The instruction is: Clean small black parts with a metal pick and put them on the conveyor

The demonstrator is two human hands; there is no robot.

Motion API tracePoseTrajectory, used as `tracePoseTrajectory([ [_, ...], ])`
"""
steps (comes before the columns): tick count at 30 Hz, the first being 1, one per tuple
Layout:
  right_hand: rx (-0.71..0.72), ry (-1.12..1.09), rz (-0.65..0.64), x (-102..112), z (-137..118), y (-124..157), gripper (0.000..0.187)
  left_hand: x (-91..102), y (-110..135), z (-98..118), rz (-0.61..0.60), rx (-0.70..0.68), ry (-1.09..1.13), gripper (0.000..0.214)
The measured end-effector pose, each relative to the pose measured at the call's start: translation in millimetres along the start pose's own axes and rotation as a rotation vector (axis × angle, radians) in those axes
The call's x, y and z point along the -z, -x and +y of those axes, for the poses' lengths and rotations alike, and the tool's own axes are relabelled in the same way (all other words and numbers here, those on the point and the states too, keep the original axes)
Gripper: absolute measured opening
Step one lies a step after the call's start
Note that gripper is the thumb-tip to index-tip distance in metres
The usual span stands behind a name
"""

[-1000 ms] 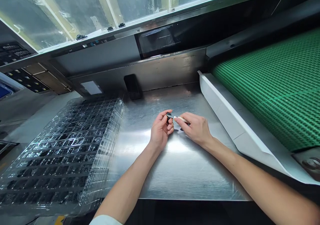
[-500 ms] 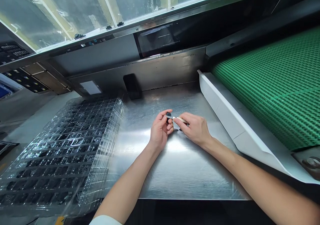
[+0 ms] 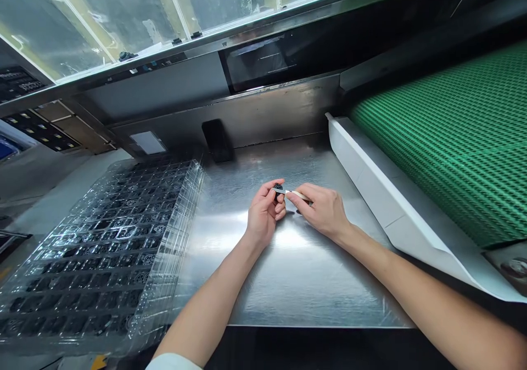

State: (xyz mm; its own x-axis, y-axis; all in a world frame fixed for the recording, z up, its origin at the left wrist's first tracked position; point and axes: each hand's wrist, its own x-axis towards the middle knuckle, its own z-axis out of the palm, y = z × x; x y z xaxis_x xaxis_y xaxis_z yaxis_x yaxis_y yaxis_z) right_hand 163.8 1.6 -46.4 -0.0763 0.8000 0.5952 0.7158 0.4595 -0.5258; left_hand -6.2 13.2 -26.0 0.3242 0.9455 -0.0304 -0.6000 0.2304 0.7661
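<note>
Above the middle of the metal table (image 3: 304, 293), my left hand (image 3: 263, 211) pinches a small black round part (image 3: 279, 186) between thumb and fingers. In my right hand (image 3: 323, 208) is a knife (image 3: 300, 195) with a pale handle, gripped near its blade. The short flat blade points left and lies against or just over the black part; I cannot tell whether it touches. My fingers hide some of the part and the rear of the handle.
Stacked clear plastic trays (image 3: 119, 233) holding black parts stand on the left. A black phone-like object (image 3: 217, 140) leans against the back panel. To the right, a white guard (image 3: 382, 205) edges a green mesh conveyor belt (image 3: 457, 139). A dark screen (image 3: 259, 65) is set behind.
Both hands stay almost in place. The blade has shifted very slightly on the black part, and the whole view has moved a little.
</note>
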Motion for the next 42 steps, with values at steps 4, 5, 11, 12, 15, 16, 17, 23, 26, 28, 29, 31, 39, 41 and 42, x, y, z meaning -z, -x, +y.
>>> tracePoseTrajectory([
  [4,0.003,0.004,0.002,1,0,-1,0.056,-0.8,1,0,0.008,0.001,-0.018,0.034],
  [5,0.005,0.003,-0.004,1,0,-1,0.057,-0.9,1,0,0.013,0.002,-0.024,0.034],
  [11,-0.021,0.006,-0.022,1,-1,-1,0.057,-1.5,1,1,0.022,0.014,-0.031,0.034],
  [12,-0.014,0.003,-0.023,1,0,-1,0.057,-1.8,2,1,0.022,0.018,-0.031,0.035],
  [15,-0.009,-0.004,-0.018,1,0,-1,0.056,-2.6,2,2,0.025,0.024,-0.025,0.034],
  [16,-0.016,-0.008,-0.002,2,-1,-2,0.057,-2.8,2,2,0.027,0.025,-0.021,0.033],
  [17,-0.020,-0.017,0.018,3,-2,-3,0.057,-2.8,2,3,0.031,0.028,-0.018,0.032],
  [23,0.002,-0.119,0.109,12,-6,-7,0.054,-0.2,0,5,0.038,0.060,0.036,0.030],
  [26,-0.059,-0.146,0.111,11,-2,-7,0.056,0.7,-2,5,0.040,0.077,0.069,0.033],
  [28,-0.078,-0.154,0.104,8,2,-7,0.057,0.7,-3,5,0.066,0.081,0.060,0.036],
  [29,-0.080,-0.155,0.102,7,4,-7,0.056,0.7,-3,5,0.087,0.080,0.044,0.036],
  [31,-0.078,-0.157,0.096,5,5,-6,0.054,1.1,-4,4,0.126,0.079,-0.005,0.038],
  [39,-0.128,-0.286,0.071,3,-1,-7,0.058,5.9,-7,0,0.142,0.095,-0.110,0.043],
  [41,-0.224,-0.453,0.120,4,-1,-11,0.060,6.4,-8,0,0.152,0.091,-0.120,0.044],
  [42,-0.292,-0.562,0.168,5,0,-14,0.061,6.6,-8,0,0.153,0.090,-0.126,0.044],
])
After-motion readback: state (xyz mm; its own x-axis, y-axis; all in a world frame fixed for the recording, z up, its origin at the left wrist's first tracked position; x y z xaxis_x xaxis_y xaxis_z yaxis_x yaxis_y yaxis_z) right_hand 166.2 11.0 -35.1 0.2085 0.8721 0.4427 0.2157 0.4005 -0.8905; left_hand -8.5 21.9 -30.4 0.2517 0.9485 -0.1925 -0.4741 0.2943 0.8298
